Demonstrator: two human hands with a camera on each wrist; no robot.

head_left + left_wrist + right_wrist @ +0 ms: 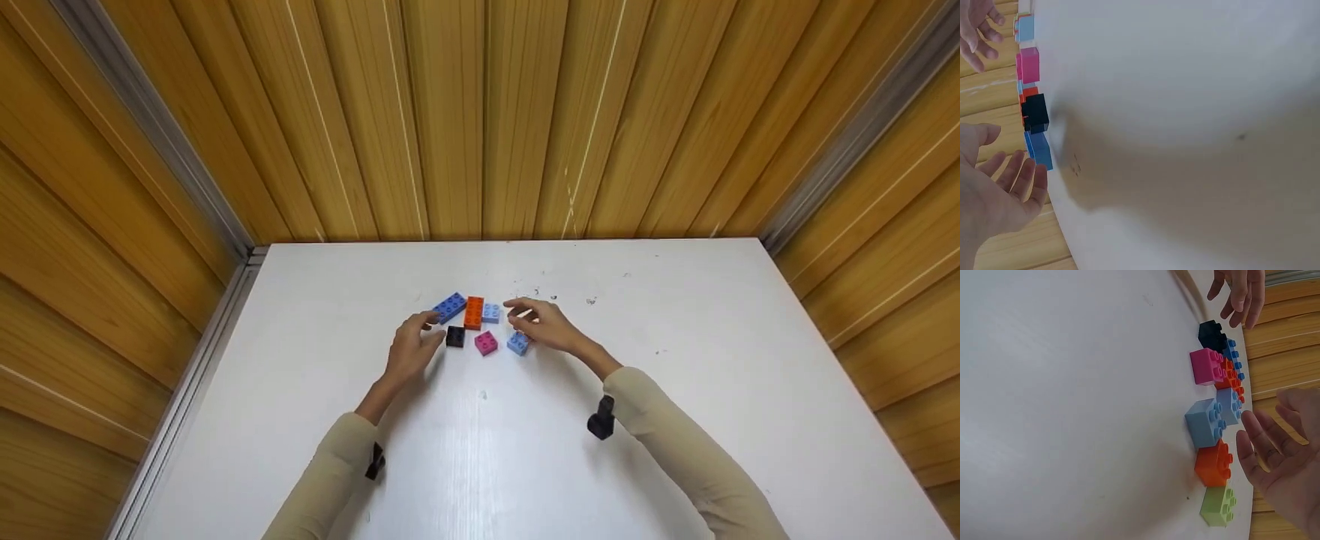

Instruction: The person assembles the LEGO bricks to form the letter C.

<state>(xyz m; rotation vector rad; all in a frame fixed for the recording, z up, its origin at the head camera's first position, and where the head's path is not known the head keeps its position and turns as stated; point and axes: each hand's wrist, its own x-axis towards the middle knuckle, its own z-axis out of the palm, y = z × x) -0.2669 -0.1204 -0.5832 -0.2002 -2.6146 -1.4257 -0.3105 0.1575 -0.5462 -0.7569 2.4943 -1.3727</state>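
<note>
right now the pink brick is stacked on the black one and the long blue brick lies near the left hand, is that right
Not quite: the pink brick sits on the table, beside the black brick with a gap between, as the head view shows. The long blue brick lies near the left hand.

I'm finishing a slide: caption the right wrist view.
Right hand near colourful studded bricks on a white table, left hand beyond.

The left hand (pixel 411 348) hovers left of the pink brick (pixel 486 343), the right hand (pixel 551 327) to its right and slightly beyond. Fingers (pixel 1258 437) on both curve loosely, thumbs (pixel 1301 401) apart from them. The sleeved left arm (pixel 322 480) and right arm (pixel 686 442) extend toward the pink brick from its near side.
</note>
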